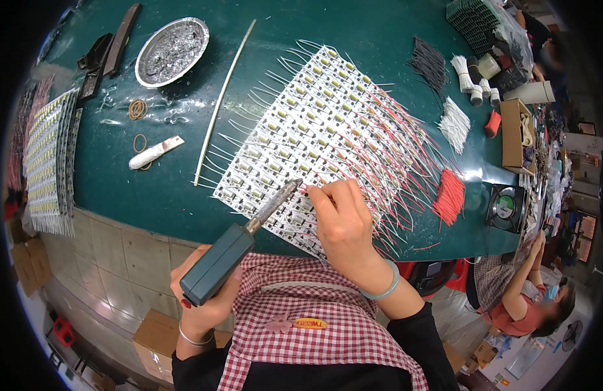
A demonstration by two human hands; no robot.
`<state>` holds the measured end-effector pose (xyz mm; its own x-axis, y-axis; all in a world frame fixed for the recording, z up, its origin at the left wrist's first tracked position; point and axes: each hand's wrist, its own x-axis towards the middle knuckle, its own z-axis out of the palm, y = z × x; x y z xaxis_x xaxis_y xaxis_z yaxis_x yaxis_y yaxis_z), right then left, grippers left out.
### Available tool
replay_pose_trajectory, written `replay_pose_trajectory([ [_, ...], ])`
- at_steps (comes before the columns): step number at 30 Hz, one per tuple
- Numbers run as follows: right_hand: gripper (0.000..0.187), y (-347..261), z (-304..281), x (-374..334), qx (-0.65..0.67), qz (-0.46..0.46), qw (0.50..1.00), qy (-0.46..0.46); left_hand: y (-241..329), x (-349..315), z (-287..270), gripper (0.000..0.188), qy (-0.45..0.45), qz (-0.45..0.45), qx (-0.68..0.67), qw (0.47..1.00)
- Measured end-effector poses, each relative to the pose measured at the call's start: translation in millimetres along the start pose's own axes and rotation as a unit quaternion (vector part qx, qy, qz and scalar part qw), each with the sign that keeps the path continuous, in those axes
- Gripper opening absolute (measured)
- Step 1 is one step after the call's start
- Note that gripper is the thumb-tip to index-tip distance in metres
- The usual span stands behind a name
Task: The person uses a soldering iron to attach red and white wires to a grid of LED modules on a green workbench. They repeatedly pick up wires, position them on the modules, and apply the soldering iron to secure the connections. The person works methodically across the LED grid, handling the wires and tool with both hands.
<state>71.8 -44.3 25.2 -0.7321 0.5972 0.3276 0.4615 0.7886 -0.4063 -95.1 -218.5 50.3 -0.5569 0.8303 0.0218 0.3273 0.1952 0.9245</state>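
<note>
- In the head view, the only one we have, our left hand [207, 283] is wrapped firmly around the green handle of the soldering gun [218, 264]; its metal tip [295, 185] points just beside our right fingertips.
- Our right hand [344, 225] has thumb and forefinger pinched together on what looks like a thin red wire [303, 189]; the other fingers curl loosely.
- The sheet of small circuit boards [295, 140] lies flat on the green table [165, 208], under our right fingertips and stretching beyond both hands; red and white wires fan out to the right of our right hand.
- We judge the sheet light and fairly stiff, its solder joints fragile; we would take it by its bare edges, never by the wires.
- The wire should be feather-light and bendy; we would pinch it back from the end, since the tip is probably hot.
- The gun seems the heaviest piece; we would grip only its handle.
</note>
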Motion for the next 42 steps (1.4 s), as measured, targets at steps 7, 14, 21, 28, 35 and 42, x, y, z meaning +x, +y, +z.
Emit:
replay_pose_trajectory([
  [7, 0.027, -6.4, -2.9, -4.3, 0.022, 0.010, 0.999, 0.029, 0.2, -4.0, -3.4, 0.024, 0.000, -0.012, 0.011, 1.000],
  [14, 0.023, -11.0, 2.9, -8.1, 0.016, 0.007, 1.000, 0.024, 1.5, -8.8, -8.5, 0.025, -0.012, -0.007, 0.022, 1.000],
  [21, 0.021, -13.8, 4.3, -9.8, 0.013, 0.007, 1.000, 0.022, -0.4, -11.4, -8.6, 0.023, -0.010, 0.023, 0.052, 0.998],
  [28, 0.023, -15.7, 5.4, -10.2, 0.005, 0.002, 1.000, 0.017, 2.3, -9.5, -5.7, 0.019, -0.001, 0.013, 0.037, 0.999],
  [35, 0.022, -14.9, 5.6, -11.8, -0.012, -0.008, 1.000, 0.012, -1.4, -8.3, -6.4, 0.018, -0.028, -0.011, 0.030, 0.999],
  [42, 0.020, -15.8, 6.8, -12.5, -0.022, -0.010, 1.000, 0.013, 2.8, -6.4, -6.6, 0.019, -0.013, 0.009, 0.027, 1.000],
])
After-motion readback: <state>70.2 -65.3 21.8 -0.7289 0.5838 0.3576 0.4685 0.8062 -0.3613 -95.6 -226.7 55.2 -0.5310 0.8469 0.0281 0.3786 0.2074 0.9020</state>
